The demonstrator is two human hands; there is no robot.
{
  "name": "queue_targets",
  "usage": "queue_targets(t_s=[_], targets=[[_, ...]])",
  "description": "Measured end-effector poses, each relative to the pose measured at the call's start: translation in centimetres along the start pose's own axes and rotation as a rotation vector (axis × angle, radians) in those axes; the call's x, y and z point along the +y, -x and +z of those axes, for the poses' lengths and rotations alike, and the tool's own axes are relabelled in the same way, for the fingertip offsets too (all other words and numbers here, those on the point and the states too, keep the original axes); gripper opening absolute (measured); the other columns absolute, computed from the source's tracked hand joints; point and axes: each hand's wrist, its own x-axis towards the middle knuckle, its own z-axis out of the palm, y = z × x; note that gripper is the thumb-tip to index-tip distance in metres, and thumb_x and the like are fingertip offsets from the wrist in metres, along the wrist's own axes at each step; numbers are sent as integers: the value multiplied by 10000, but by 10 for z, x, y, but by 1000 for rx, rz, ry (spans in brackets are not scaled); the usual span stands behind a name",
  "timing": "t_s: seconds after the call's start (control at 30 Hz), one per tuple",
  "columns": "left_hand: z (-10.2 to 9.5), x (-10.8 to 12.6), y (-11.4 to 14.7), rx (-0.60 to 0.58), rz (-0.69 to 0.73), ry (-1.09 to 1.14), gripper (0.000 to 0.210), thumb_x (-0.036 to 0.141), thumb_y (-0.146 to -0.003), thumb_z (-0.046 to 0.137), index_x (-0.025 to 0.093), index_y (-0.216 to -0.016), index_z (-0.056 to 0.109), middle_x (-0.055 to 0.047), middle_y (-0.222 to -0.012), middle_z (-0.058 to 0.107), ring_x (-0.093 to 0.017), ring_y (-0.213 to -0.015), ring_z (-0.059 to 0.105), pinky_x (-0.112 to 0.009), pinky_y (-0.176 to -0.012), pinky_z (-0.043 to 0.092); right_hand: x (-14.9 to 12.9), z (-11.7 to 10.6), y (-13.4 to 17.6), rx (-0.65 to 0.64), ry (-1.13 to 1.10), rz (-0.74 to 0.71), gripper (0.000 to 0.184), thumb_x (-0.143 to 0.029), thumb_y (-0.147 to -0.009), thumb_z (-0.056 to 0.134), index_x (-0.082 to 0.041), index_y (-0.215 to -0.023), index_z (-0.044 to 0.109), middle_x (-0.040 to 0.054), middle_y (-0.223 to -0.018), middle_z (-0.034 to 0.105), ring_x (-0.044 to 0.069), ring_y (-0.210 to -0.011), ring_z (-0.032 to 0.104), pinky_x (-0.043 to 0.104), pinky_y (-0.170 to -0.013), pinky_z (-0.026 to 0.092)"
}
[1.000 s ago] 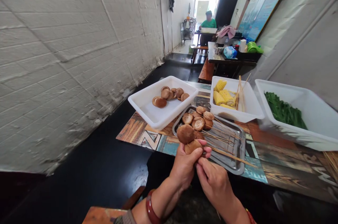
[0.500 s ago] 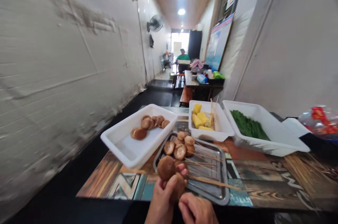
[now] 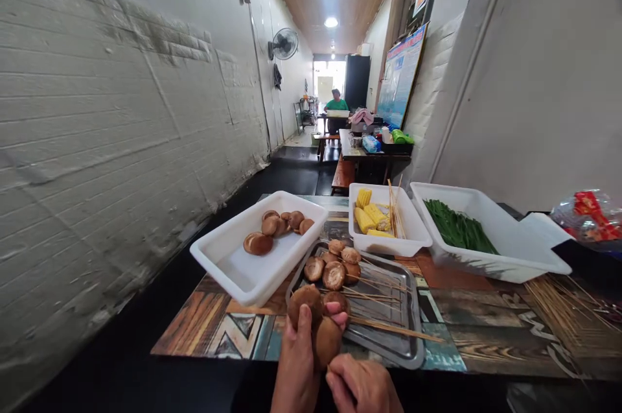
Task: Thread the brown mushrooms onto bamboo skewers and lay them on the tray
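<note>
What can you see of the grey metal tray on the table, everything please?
The shiny grey metal tray is rectangular, with rounded corners and a raised rim. It looks like stainless steel and lies flat, slightly angled, on the multicoloured wood-patterned tabletop. Round brown mushrooms sit toward its left end, with thin pale wooden skewers running rightward; some cross its right rim. The left hand hides part of its near edge; contact there is unclear.

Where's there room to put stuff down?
There's bare table between the metal tray and the loose skewers, and another patch in front of the mushroom tub. It's crowded at the tray's left end, with mushrooms and the left hand.
</note>
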Motion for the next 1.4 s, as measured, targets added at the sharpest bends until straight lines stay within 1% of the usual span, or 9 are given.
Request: queue_targets(t_s=[0.07,0.13,0.23,0.43,0.53,0.8,1.07,1.23,1.4], targets=[[0,-2,0,13,-3,-2,523,565,-767,717,192,-1107,580,-110,-943,773,-266,-864,750,-353,-780,595,-3,-6,1,-17,-26,43,555,-353,-1071,218,-220,-659,565,-17,-482,606,127,-388,596,251,-431,382],[0,-5,0,18,11,-16,538,580,-775,700,174,-1108,580,-115,-928,769,-260,-823,750,-359,-759,595,-4,-12,1,-123,-74,15,481,-330,-1070,276,-211,-737,602,-11,-551,651,134,-450,638,246,-479,425],[0,-8,-1,-20,22,6,522,568,-813,665,155,-1115,564,-130,-953,759,-248,-792,745,-365,-748,591,-2,-17,2,-127,-100,10,380,-298,-1062,345,-199,-818,619,-4,-610,681,141,-488,663,248,-517,457],[-3,-8,1,-158,26,111,421,367,-794,758,154,-1118,592,-155,-1150,703,-258,-975,709,-419,-911,537,5,-21,2,-152,-146,28,318,-266,-1055,373,-200,-836,595,-7,-625,675,132,-489,658,241,-513,458],[-6,-9,1,-193,20,112,413,320,-788,767,142,-1119,596,-170,-1177,692,-269,-993,704,-441,-931,526,5,-23,2,-172,-141,34,312,-260,-1055,373,-201,-841,593,-7,-627,675,132,-489,656,244,-512,453],[-4,-12,-2,-138,-8,113,421,379,-815,737,152,-1127,569,-155,-1105,727,-268,-941,729,-453,-919,539,5,-23,1,-192,-150,28,285,-228,-1042,397,-198,-854,609,1,-654,690,135,-513,667,244,-544,484],[-7,-11,-3,-201,-8,91,393,369,-850,698,160,-1154,563,-173,-1160,710,-284,-970,721,-426,-873,551,12,-28,4,-256,-163,24,247,-227,-1036,413,-200,-895,615,6,-689,697,144,-544,673,257,-549,485],[-6,-3,-7,-215,-36,98,368,325,-834,713,132,-1125,599,-174,-1154,711,-293,-991,711,-460,-906,542,10,-32,0,-230,-249,84,173,-195,-1009,468,-200,-963,635,26,-787,724,161,-662,704,264,-632,528],[-7,5,-12,-183,-108,201,330,369,-847,674,96,-1032,666,-161,-1075,730,-291,-979,711,-455,-943,531,18,-35,-4,-150,-309,241,165,-202,-996,475,-211,-963,637,48,-892,705,181,-831,689,289,-763,541]])
